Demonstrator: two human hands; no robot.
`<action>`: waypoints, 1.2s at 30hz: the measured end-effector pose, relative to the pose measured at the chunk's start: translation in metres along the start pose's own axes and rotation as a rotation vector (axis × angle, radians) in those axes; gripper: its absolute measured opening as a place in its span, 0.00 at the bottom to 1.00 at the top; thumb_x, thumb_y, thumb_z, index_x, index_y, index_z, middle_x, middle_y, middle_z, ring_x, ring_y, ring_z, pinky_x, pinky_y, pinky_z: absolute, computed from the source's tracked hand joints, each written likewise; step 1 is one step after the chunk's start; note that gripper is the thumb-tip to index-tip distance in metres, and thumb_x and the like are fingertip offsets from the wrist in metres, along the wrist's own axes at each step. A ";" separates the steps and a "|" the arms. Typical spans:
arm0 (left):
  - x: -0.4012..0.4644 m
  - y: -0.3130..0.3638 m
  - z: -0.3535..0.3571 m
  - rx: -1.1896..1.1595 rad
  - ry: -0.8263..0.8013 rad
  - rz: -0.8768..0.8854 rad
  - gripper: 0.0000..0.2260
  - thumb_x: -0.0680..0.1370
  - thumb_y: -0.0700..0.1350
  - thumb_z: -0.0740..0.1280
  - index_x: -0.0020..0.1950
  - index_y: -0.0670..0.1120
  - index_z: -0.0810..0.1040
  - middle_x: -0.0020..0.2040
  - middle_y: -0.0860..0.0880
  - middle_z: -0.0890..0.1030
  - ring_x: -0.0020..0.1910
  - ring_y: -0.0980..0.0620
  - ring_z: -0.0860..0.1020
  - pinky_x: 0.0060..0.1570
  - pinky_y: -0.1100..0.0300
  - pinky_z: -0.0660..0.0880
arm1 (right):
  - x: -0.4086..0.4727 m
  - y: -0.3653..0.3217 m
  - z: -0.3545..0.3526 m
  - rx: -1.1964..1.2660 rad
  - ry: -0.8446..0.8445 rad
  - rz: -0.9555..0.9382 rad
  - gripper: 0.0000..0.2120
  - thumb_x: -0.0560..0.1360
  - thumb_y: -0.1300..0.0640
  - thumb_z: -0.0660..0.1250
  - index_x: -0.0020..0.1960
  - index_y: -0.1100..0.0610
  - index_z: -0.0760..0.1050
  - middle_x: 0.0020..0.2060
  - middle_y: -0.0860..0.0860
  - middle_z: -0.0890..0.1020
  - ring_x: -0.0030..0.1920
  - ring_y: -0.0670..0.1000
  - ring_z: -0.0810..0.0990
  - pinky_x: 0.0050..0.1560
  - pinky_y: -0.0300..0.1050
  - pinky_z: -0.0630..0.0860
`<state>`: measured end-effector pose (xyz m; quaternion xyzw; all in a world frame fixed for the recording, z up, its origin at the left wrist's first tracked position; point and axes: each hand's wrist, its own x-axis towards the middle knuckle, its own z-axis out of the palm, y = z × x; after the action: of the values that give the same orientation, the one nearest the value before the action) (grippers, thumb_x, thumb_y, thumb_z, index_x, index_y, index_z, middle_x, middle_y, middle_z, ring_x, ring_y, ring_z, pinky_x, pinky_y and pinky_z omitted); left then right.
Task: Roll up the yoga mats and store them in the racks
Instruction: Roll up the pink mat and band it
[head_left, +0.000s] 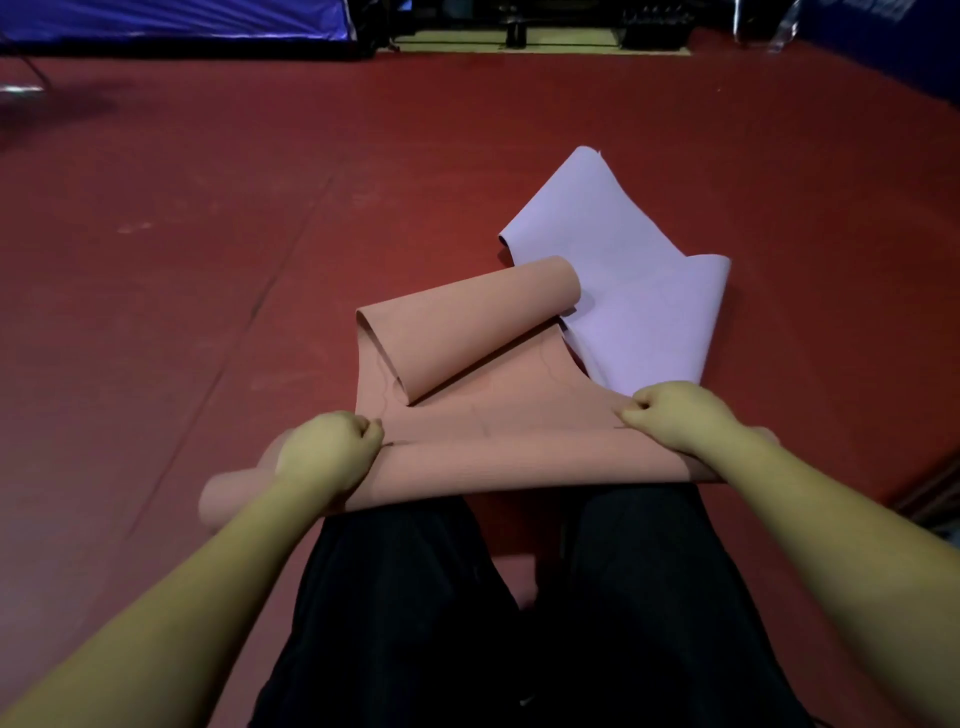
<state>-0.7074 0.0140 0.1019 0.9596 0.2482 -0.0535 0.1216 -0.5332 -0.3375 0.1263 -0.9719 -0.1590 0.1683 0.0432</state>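
Observation:
A salmon-pink yoga mat (498, 447) lies across my lap, its near part wound into a roll and its far end curled over on itself on the floor. My left hand (332, 452) grips the roll near its left end with curled fingers. My right hand (675, 415) grips the roll near its right end the same way. A lilac yoga mat (628, 291) lies loosely folded on the floor beyond, partly under the pink mat's far end.
Dark red flooring (208, 260) spreads all around. A blue padded barrier (171, 21) runs along the far left, and dark equipment (654, 26) stands at the far back. My black trousers (519, 623) fill the foreground.

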 end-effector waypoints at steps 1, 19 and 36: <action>-0.001 0.001 0.001 0.012 0.060 0.013 0.18 0.82 0.52 0.56 0.40 0.46 0.77 0.47 0.41 0.82 0.44 0.41 0.77 0.40 0.54 0.69 | 0.003 -0.002 -0.001 -0.018 -0.027 0.004 0.16 0.78 0.42 0.61 0.51 0.52 0.82 0.52 0.53 0.82 0.45 0.52 0.72 0.42 0.43 0.65; 0.003 0.008 0.000 0.061 0.103 0.011 0.24 0.82 0.57 0.52 0.42 0.45 0.81 0.46 0.43 0.82 0.43 0.42 0.77 0.41 0.55 0.69 | 0.018 -0.010 0.003 -0.057 0.056 0.072 0.30 0.82 0.38 0.48 0.46 0.57 0.81 0.50 0.57 0.82 0.48 0.57 0.75 0.45 0.46 0.68; 0.038 0.009 -0.004 0.030 -0.106 0.050 0.23 0.81 0.51 0.53 0.76 0.50 0.62 0.65 0.43 0.72 0.63 0.40 0.69 0.58 0.49 0.70 | 0.004 0.006 0.041 -0.155 0.380 -0.055 0.26 0.78 0.36 0.52 0.41 0.53 0.79 0.41 0.51 0.83 0.44 0.58 0.80 0.40 0.46 0.62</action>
<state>-0.6700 0.0250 0.1011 0.9630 0.2164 -0.1051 0.1214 -0.5420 -0.3402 0.0858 -0.9818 -0.1870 -0.0321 0.0023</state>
